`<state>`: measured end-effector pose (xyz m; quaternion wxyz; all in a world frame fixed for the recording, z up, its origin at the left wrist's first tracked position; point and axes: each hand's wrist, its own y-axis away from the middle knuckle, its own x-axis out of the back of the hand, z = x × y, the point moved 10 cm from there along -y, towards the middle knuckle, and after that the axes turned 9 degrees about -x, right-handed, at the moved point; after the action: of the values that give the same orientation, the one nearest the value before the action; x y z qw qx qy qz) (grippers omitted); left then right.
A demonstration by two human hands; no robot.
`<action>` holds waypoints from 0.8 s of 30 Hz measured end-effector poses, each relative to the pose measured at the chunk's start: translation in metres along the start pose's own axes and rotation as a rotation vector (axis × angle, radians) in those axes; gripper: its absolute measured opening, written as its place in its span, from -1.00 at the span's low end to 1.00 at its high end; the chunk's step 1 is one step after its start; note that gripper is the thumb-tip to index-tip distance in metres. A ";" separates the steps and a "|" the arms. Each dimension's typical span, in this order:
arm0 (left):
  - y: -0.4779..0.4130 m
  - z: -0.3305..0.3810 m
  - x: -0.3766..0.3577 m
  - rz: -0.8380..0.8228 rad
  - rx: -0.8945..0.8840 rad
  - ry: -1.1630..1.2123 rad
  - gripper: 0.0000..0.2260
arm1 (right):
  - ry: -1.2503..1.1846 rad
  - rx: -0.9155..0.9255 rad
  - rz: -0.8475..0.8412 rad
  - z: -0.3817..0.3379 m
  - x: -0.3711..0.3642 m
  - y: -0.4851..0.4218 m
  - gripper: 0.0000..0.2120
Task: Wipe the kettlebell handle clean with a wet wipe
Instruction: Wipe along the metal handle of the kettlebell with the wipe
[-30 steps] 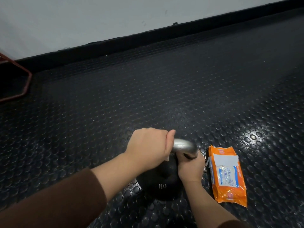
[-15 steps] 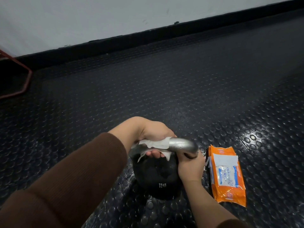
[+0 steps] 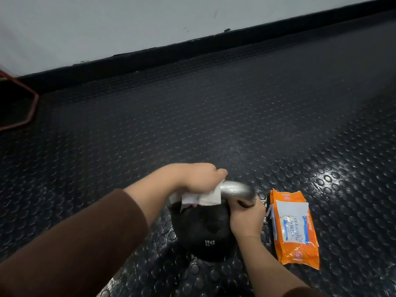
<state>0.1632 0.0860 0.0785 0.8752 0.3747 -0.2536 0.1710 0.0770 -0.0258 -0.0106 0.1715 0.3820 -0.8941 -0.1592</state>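
Studded black rubber flooring (image 3: 214,116) carries the 12 kg kettlebell (image 3: 201,230), which stands upright just in front of us. We brace it with our right hand (image 3: 246,219), fingers clenched around the right leg of the steel handle (image 3: 235,189), so the bell does not rock under wiping pressure. Our left hand (image 3: 197,179) grasps the wet wipe (image 3: 205,197) wrapped over the handle's left half. The orange wipes pack (image 3: 294,227) lies just beside our right hand, within easy reach.

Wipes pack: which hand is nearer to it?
Right. The right hand grips the near end of the kettlebell handle, just beside the orange wipes pack. The left hand holds the wet wipe on the handle's far end.
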 end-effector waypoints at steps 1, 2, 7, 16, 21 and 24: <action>-0.002 -0.005 -0.006 -0.092 0.031 0.082 -0.51 | 0.000 -0.005 -0.001 0.001 0.000 -0.001 -0.84; -0.005 -0.009 -0.011 -0.150 0.068 0.145 -0.52 | -0.002 -0.009 0.000 0.002 0.000 -0.001 -0.84; -0.011 -0.017 -0.030 -0.357 0.094 0.255 -0.82 | -0.011 0.013 -0.001 0.002 0.000 -0.001 -0.86; -0.015 -0.016 -0.007 -0.126 0.051 0.092 -0.74 | -0.002 0.011 0.001 0.003 0.000 -0.002 -0.88; 0.001 0.002 0.004 0.085 -0.042 -0.069 -0.44 | -0.010 -0.002 -0.002 0.003 0.000 -0.001 -0.85; 0.023 0.019 0.019 0.446 -0.082 -0.434 -0.50 | -0.015 0.003 -0.011 0.000 -0.001 0.000 -0.83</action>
<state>0.1616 0.0892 0.1132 0.7559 0.3020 -0.5171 0.2645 0.0770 -0.0249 -0.0108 0.1632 0.3858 -0.8936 -0.1616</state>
